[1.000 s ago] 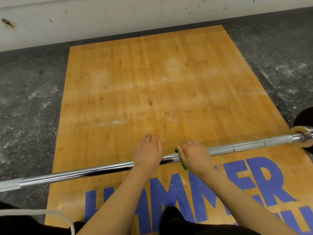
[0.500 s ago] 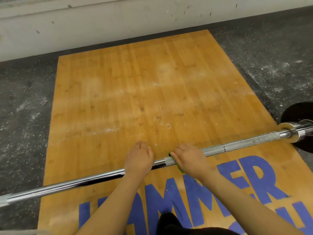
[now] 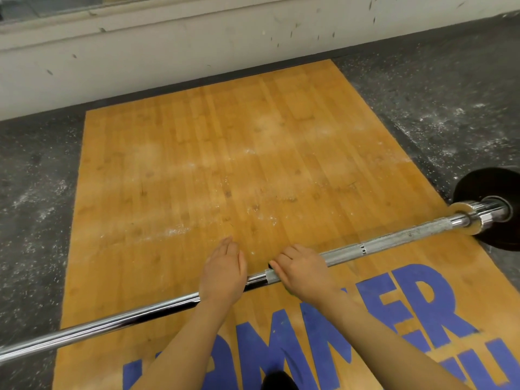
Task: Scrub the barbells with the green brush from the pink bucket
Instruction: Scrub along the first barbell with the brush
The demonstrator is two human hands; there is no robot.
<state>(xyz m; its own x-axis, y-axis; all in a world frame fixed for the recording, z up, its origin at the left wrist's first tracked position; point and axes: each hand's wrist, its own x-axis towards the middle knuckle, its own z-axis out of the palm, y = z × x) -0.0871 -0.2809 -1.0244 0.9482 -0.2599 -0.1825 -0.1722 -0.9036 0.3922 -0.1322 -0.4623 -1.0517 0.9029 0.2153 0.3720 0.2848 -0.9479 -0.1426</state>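
A long chrome barbell (image 3: 394,243) lies across the wooden platform (image 3: 197,164), running from the lower left up to the right. My left hand (image 3: 222,273) rests over the smooth middle of the bar with its fingers curled across it. Just to its right, my right hand (image 3: 304,270) is closed over the bar where the chalky knurled section begins. The green brush is hidden under that hand. The pink bucket is not in view.
A black weight plate (image 3: 489,192) sits on the bar's right end, on the dark rubber floor (image 3: 450,108). Chalk dust speckles the floor and platform. A white wall (image 3: 168,52) runs along the far side. Blue lettering (image 3: 408,313) marks the platform's near edge.
The view has swung right and up, bringing the weight plate into sight. Both hands stay on the same stretch of bar. The brush's green edge, seen earlier under my right hand, no longer shows.
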